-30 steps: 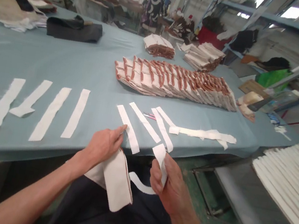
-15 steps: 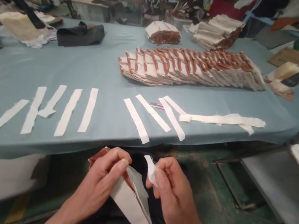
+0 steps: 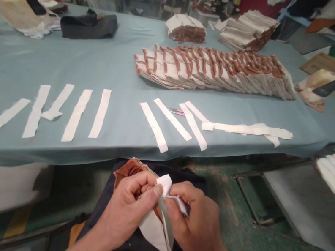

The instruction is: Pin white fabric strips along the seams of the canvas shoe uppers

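My left hand [image 3: 133, 203] is closed on a cream and brown fabric piece [image 3: 154, 230], held over my lap below the table edge. Its brown cloth end pokes out beyond my fingers, and the cream layers hang down between my hands. A white fabric strip [image 3: 164, 181] lies with one end at my left thumb, against the edge of the piece. The rest of that strip is pinched in my right hand [image 3: 192, 219], where it bends between thumb and fingers.
Several white strips [image 3: 76, 114] lie on the blue-covered table [image 3: 78, 59]. Pink-handled snips [image 3: 178, 112] lie among them. A long fanned row of cream and brown pieces [image 3: 215, 71] is behind, with more stacks [image 3: 186, 28] farther back. Dark folded cloth [image 3: 89, 26] sits left.
My right hand has moved left and brought the white strip against the fabric piece, where its end meets my left thumb. My left hand and the piece have shifted slightly right.
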### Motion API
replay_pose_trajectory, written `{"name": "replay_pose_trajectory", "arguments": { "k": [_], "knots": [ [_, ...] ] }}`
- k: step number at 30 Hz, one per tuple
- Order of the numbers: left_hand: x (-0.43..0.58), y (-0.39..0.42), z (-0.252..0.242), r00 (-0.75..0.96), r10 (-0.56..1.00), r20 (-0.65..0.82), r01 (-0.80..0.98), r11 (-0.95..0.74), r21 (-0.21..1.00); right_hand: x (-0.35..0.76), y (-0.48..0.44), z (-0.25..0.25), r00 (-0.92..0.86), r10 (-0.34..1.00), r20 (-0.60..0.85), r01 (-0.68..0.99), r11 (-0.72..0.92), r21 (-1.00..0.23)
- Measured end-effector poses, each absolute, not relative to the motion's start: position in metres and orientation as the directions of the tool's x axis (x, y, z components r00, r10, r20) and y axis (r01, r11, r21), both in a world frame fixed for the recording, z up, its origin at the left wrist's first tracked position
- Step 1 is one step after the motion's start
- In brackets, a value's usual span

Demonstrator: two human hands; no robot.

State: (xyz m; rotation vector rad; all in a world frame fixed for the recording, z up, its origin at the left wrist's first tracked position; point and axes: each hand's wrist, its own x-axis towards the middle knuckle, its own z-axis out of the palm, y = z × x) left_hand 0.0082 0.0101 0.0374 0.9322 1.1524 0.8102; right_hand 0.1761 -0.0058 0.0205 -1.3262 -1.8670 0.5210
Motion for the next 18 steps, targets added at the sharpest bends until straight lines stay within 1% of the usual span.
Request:
{"name": "replay_pose_trajectory", "arguments": {
  "k": [2, 3, 4, 5, 6, 8, 11, 14, 16, 18],
  "knots": [
    [0.005, 0.007, 0.036, 0.212, 0.91, -0.357, -0.049, 0.374, 0.926, 0.178, -0.009, 0.018, -0.049, 0.98, 0.191, 0.409, 0.194, -0.892],
    [0.003, 0.005, 0.036, 0.206, 0.917, -0.341, -0.033, 0.355, 0.934, 0.178, -0.009, 0.018, -0.044, 0.994, 0.098, 0.3, 0.107, -0.948],
    [0.002, 0.004, 0.036, 0.201, 0.926, -0.321, -0.012, 0.329, 0.944, 0.178, -0.008, 0.019, -0.076, 0.997, 0.022, 0.218, 0.038, -0.975],
    [0.001, 0.003, 0.036, 0.197, 0.934, -0.299, 0.012, 0.302, 0.953, 0.177, -0.006, 0.02, -0.124, 0.992, -0.023, 0.172, -0.002, -0.985],
    [0.0, 0.002, 0.036, 0.195, 0.941, -0.276, 0.031, 0.275, 0.961, 0.175, -0.004, 0.021, -0.168, 0.985, -0.039, 0.158, -0.012, -0.987],
    [-0.001, 0.002, 0.036, 0.192, 0.95, -0.245, 0.046, 0.24, 0.97, 0.17, -0.001, 0.021, -0.187, 0.981, -0.043, 0.168, -0.011, -0.986],
    [-0.006, 0.0, 0.036, 0.19, 0.956, -0.225, 0.055, 0.218, 0.974, 0.159, 0.0, 0.015, -0.111, 0.993, -0.047, 0.124, -0.033, -0.992],
    [-0.015, -0.006, 0.03, 0.205, 0.96, -0.192, 0.066, 0.182, 0.981, 0.147, -0.007, 0.003, -0.052, 0.995, -0.08, 0.039, -0.078, -0.996],
    [-0.021, -0.012, 0.023, 0.207, 0.957, -0.203, 0.005, 0.206, 0.979, 0.14, -0.013, -0.007, -0.029, 0.992, -0.122, -0.031, -0.123, -0.992],
    [-0.024, -0.018, 0.017, 0.153, 0.958, -0.243, -0.071, 0.256, 0.964, 0.133, -0.018, -0.016, -0.007, 0.985, -0.172, -0.09, -0.172, -0.981]
  ]
}}
